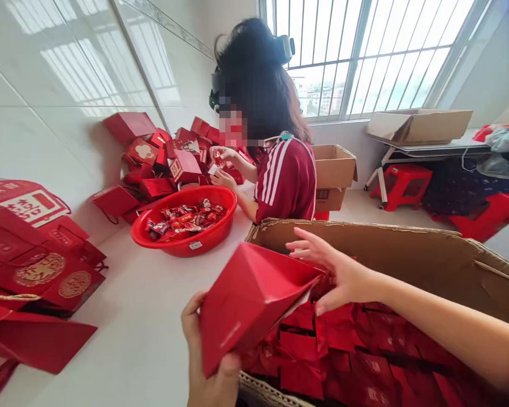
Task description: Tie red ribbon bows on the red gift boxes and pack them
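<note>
My left hand [212,350] grips a red paper gift box [246,294] from its left side, thumb in front and fingers behind. The box is tilted, with its open end toward the right. Beside that opening is my right hand [331,268], fingers apart and thumb stretched out; nothing shows in it. Whether its fingertips touch the box's edge I cannot tell. Below both hands stands a large cardboard carton [390,240] holding many folded red gift boxes [301,362] in rows.
A red plastic basin [186,246] of wrapped sweets [190,217] stands on the white table [144,339]. Red gift boxes pile up at the back [152,152] and left [42,260]. Across the table, a person [284,175] holds something small. Red stools [407,183] stand behind.
</note>
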The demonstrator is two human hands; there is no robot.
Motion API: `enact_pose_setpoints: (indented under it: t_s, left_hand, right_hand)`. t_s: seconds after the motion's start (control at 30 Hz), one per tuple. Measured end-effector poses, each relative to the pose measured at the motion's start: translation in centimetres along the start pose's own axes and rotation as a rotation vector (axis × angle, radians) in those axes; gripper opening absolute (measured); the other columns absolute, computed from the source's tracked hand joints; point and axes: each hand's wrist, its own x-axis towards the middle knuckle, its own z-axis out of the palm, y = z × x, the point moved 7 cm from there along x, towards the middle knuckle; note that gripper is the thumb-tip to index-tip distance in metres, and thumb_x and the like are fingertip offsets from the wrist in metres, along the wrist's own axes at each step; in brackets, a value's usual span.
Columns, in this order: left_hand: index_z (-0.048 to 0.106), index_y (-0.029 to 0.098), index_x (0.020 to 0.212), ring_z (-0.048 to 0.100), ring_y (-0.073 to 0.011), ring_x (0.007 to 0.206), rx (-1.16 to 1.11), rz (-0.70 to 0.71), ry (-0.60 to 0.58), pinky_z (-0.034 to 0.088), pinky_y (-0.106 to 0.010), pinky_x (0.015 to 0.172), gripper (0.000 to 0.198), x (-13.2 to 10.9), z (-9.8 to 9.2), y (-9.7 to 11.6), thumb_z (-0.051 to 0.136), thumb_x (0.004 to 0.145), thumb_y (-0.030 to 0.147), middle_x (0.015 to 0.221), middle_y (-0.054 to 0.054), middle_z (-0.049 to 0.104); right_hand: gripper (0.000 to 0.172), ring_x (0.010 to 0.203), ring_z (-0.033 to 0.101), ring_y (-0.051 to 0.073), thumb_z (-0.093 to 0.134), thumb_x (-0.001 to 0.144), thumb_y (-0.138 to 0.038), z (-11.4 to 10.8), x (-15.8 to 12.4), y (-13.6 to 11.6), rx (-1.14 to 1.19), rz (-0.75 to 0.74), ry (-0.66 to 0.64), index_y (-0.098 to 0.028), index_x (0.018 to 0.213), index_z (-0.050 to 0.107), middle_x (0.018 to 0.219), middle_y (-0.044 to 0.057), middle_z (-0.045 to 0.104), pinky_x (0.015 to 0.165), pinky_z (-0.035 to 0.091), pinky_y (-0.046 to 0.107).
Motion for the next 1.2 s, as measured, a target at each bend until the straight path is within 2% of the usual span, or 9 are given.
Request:
enact_pose_setpoints:
  t_s: [0.13,0.3,0.4,0.5,0.6,0.73,0.8,1.0,1.2]
  left_hand:
    - [0.03,0.025,0.129,0.061,-0.0265,0.1,0.016,0.01,-0.162,0.054,-0.039,0.083,0.069,1.0,3.5,2.4,0.063,0.078,0.058,0.118,-0.012,0.052]
    - [0.033,0.023,0.127,0.058,-0.0274,0.099,-0.083,-0.041,-0.503,0.052,-0.044,0.087,0.081,1.1,10.6,5.4,0.078,0.066,0.052,0.116,-0.011,0.053]
    - [0.029,0.024,0.137,0.048,-0.0339,0.119,-0.063,-0.023,-0.548,0.042,-0.053,0.101,0.098,0.7,12.9,6.1,0.082,0.06,0.051,0.131,-0.016,0.043]
    - [0.013,0.026,0.148,0.025,-0.0404,0.138,0.087,0.03,-0.634,0.028,-0.061,0.11,0.113,-0.2,13.1,5.9,0.081,0.062,0.052,0.147,-0.019,0.023]
    - [0.016,0.031,0.147,0.023,-0.0396,0.139,0.301,0.166,-0.586,0.029,-0.063,0.11,0.095,-0.5,9.6,5.2,0.073,0.073,0.048,0.149,-0.016,0.02]
    - [0.026,0.025,0.142,0.033,-0.0345,0.133,0.481,0.239,-0.039,0.027,-0.06,0.112,0.074,1.6,0.4,3.4,0.066,0.081,0.035,0.137,-0.015,0.035]
    - [0.03,0.023,0.139,0.034,-0.0329,0.134,0.386,0.175,0.113,0.029,-0.057,0.112,0.071,2.5,-3.1,1.8,0.067,0.08,0.036,0.136,-0.014,0.036]
    - [0.037,0.024,0.132,0.035,-0.0358,0.134,0.301,0.008,0.182,0.034,-0.061,0.109,0.072,2.4,-7.6,-2.2,0.072,0.072,0.042,0.137,-0.014,0.037]
    - [0.037,0.025,0.131,0.042,-0.0394,0.128,0.336,-0.164,0.198,0.038,-0.063,0.105,0.077,0.5,-11.5,-6.7,0.075,0.067,0.045,0.137,-0.014,0.036]
  right_hand:
    - [0.119,0.135,0.038,0.033,0.086,0.059,-0.043,-3.3,-1.6,-4.5,-0.341,0.014,0.061,-0.038,0.151,0.01,0.152,0.009,0.031,0.11,0.034,0.051]
    - [0.083,0.129,0.046,0.036,0.081,0.064,-0.041,-2.5,-4.2,-9.2,-0.77,0.117,-0.161,-0.046,0.138,0.044,0.149,-0.002,0.039,0.103,0.046,0.047]
    - [0.082,0.122,0.052,0.036,0.075,0.069,-0.033,-3.3,-5.7,-9.0,-0.927,0.205,-0.153,-0.045,0.141,0.039,0.14,0.0,0.05,0.097,0.05,0.049]
    - [0.088,0.124,0.048,0.04,0.071,0.067,-0.028,-6.7,-6.9,-6.7,-1.057,0.284,-0.021,-0.039,0.146,0.033,0.141,0.003,0.049,0.1,0.044,0.053]
    - [0.076,0.125,0.045,0.041,0.07,0.067,-0.032,-10.7,-7.4,-2.8,-1.107,0.41,0.041,-0.028,0.139,0.045,0.138,0.01,0.051,0.104,0.04,0.051]
    - [0.075,0.121,0.048,0.036,0.069,0.066,-0.031,-13.5,-8.2,4.0,-1.033,0.694,0.038,-0.014,0.133,0.043,0.132,0.017,0.052,0.101,0.041,0.043]
    - [0.078,0.119,0.05,0.034,0.07,0.066,-0.031,-13.0,-8.5,7.5,-1.001,0.768,0.018,-0.01,0.134,0.04,0.132,0.019,0.051,0.1,0.041,0.042]
    - [0.076,0.124,0.049,0.03,0.071,0.066,-0.029,-9.8,-8.6,16.1,-0.945,0.823,-0.09,-0.01,0.135,0.043,0.136,0.019,0.049,0.102,0.04,0.035]
    - [0.083,0.129,0.04,0.038,0.078,0.058,-0.037,-10.2,-8.5,17.0,-1.051,0.802,-0.112,-0.015,0.132,0.05,0.137,0.021,0.044,0.1,0.04,0.045]
